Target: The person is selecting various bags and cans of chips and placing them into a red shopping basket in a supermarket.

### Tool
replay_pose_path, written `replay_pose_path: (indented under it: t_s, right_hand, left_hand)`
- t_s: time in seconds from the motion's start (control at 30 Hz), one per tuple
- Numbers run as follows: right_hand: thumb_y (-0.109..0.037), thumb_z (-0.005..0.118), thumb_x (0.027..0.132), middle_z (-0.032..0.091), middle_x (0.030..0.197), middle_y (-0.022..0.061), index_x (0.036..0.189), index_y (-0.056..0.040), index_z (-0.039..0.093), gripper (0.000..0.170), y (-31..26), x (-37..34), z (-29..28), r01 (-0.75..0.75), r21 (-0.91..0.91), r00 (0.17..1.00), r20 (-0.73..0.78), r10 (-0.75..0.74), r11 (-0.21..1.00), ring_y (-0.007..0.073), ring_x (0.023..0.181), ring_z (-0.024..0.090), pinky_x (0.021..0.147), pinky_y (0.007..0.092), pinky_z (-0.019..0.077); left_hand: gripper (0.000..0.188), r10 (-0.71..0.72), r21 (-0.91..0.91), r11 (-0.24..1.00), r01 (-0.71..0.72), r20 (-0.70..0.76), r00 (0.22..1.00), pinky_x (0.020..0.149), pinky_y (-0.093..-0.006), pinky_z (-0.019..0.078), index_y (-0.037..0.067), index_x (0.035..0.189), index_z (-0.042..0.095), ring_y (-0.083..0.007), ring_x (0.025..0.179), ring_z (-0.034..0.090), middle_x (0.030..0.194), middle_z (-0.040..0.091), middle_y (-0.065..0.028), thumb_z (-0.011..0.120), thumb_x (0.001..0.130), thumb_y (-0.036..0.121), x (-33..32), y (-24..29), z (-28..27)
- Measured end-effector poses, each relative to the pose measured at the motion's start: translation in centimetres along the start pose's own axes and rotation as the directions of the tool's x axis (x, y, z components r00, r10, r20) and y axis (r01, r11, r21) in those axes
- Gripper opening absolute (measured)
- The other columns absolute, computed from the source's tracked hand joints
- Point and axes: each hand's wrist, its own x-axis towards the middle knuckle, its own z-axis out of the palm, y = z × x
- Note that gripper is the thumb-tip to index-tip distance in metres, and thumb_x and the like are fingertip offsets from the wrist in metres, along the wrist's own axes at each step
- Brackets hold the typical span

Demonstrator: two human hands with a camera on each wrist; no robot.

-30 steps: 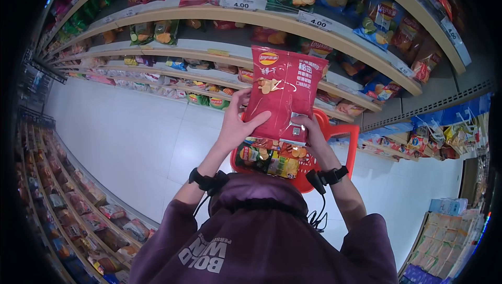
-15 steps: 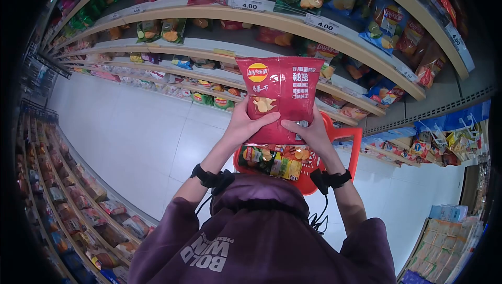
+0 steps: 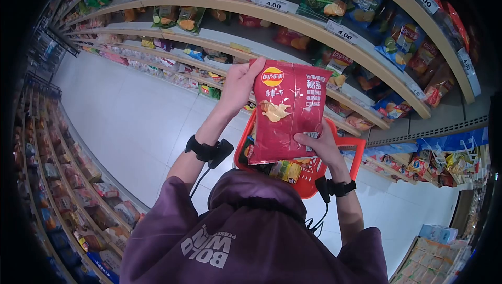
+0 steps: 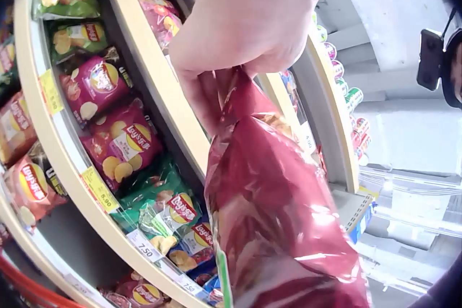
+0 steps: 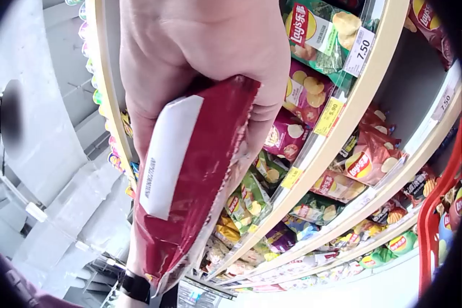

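A dark red bag of Lay's chips [image 3: 287, 114] is held up in front of the body in the head view, its printed side with the yellow logo facing up. My left hand [image 3: 238, 88] pinches the bag's upper left corner; the left wrist view shows the film [image 4: 281, 214] bunched up under that hand [image 4: 249, 23]. At the lower right edge my right hand [image 3: 327, 143] grips the bag, thumb lying across the front. From the right wrist, a white label [image 5: 172, 153] shows on the bag beside the right hand [image 5: 202, 30].
Below the bag stands a red shopping basket [image 3: 315, 182] with a yellow packet [image 3: 286, 171] and other packets inside, partly hidden. Curved-looking shelves [image 3: 293, 20] of chip bags with price tags [image 3: 274, 3] run across the front. Another stocked shelf [image 3: 68, 179] lines the left.
My left hand has gone from the bag's lower left side up to its top left corner. The right hand has stayed low on the right, and the bag has turned and tilted slightly.
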Motion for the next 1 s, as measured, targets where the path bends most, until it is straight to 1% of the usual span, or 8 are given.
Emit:
replay_pose_path:
  t_s: [0.17, 0.27, 0.37, 0.5, 0.63, 0.77, 0.87, 1.0]
  right_hand:
    - [-0.013, 0.081, 0.074, 0.062, 0.118, 0.0092, 0.128, -0.0017, 0.046, 0.065, 0.6, -0.2, -0.6, -0.034, 0.008, 0.999, 0.008, 0.034, 0.999, 0.0169, 0.105, 0.061, 0.092, 0.0328, 0.0498]
    - [-0.012, 0.080, 0.074, 0.062, 0.118, 0.0086, 0.128, -0.0021, 0.046, 0.065, 0.7, -0.4, -0.9, 0.024, 0.048, 0.999, 0.037, -0.026, 0.999, 0.0163, 0.105, 0.062, 0.092, 0.0325, 0.0497]
    - [-0.012, 0.081, 0.074, 0.063, 0.117, 0.0079, 0.128, -0.0021, 0.046, 0.065, 0.5, -0.8, -1.0, 0.044, 0.046, 0.999, 0.013, -0.045, 0.998, 0.0160, 0.104, 0.062, 0.092, 0.0321, 0.0496]
    - [-0.012, 0.083, 0.072, 0.061, 0.119, 0.0086, 0.132, -0.0019, 0.043, 0.073, -0.1, -0.9, -1.0, 0.070, 0.004, 0.995, -0.073, -0.069, 0.998, 0.0162, 0.108, 0.059, 0.094, 0.0326, 0.0483]
    - [-0.016, 0.084, 0.071, 0.060, 0.120, 0.0085, 0.133, -0.0023, 0.042, 0.076, -1.0, -1.4, -0.9, 0.040, -0.069, 0.998, -0.042, -0.043, 0.997, 0.0172, 0.112, 0.058, 0.098, 0.0346, 0.0455]
    - [-0.018, 0.084, 0.071, 0.059, 0.123, 0.0095, 0.134, -0.0024, 0.042, 0.078, -1.2, -2.1, -0.3, -0.018, -0.086, 0.999, -0.030, 0.015, 0.996, 0.0183, 0.114, 0.056, 0.100, 0.0354, 0.0437]
    - [-0.018, 0.084, 0.071, 0.057, 0.126, 0.0099, 0.135, -0.0022, 0.042, 0.078, -0.1, -1.9, -0.4, -0.043, -0.053, 0.999, 0.015, 0.044, 0.998, 0.0185, 0.115, 0.055, 0.100, 0.0351, 0.0435]
    - [-0.020, 0.084, 0.071, 0.055, 0.128, 0.0100, 0.135, -0.0017, 0.041, 0.079, 0.8, -1.7, -0.3, -0.049, -0.003, 0.998, 0.032, 0.049, 0.999, 0.0185, 0.117, 0.054, 0.101, 0.0353, 0.0433]
  left_hand:
    - [0.039, -0.074, 0.011, 0.997, 0.073, 0.096, 0.993, 0.070, -0.0212, 0.0481, -0.002, 0.098, 0.068, -0.0058, 0.074, 0.064, 0.088, 0.071, -0.0056, 0.053, 0.097, 0.034, 0.6, 0.5, -0.3]
    - [0.040, -0.104, 0.038, 0.994, 0.101, 0.083, 0.991, 0.072, -0.0214, 0.0475, 0.000, 0.098, 0.068, -0.0057, 0.076, 0.063, 0.087, 0.071, -0.0041, 0.053, 0.097, 0.036, 0.5, 0.4, 0.0]
    - [0.042, -0.090, -0.036, 0.995, 0.091, 0.014, 0.996, 0.064, -0.0219, 0.0472, 0.000, 0.100, 0.067, -0.0057, 0.073, 0.062, 0.086, 0.069, -0.0043, 0.051, 0.097, 0.038, -0.1, 0.6, 0.9]
    - [0.050, -0.198, -0.137, 0.970, 0.200, 0.032, 0.980, 0.080, -0.0230, 0.0451, 0.004, 0.120, 0.054, -0.0036, 0.085, 0.061, 0.096, 0.067, -0.0003, 0.046, 0.097, 0.048, -1.6, 0.6, 2.1]
    - [0.046, -0.127, 0.016, 0.992, 0.128, -0.052, 0.991, 0.075, -0.0218, 0.0460, 0.001, 0.103, 0.064, -0.0053, 0.083, 0.061, 0.091, 0.067, -0.0033, 0.049, 0.098, 0.044, -2.2, -0.8, 1.9]
    - [0.045, -0.039, -0.027, 0.999, 0.038, -0.034, 0.999, 0.071, -0.0201, 0.0457, -0.002, 0.096, 0.068, -0.0040, 0.075, 0.060, 0.083, 0.069, -0.0030, 0.046, 0.100, 0.038, -1.5, -0.3, 1.7]
    - [0.042, -0.043, 0.021, 0.999, 0.041, 0.100, 0.994, 0.073, -0.0199, 0.0463, -0.001, 0.095, 0.068, -0.0043, 0.077, 0.062, 0.087, 0.070, -0.0041, 0.049, 0.099, 0.036, -0.8, 0.3, 0.3]
    - [0.042, -0.016, 0.070, 0.997, 0.013, 0.035, 0.999, 0.071, -0.0202, 0.0464, -0.001, 0.089, 0.069, -0.0046, 0.074, 0.062, 0.083, 0.070, -0.0028, 0.049, 0.099, 0.034, -0.5, 0.2, 0.5]
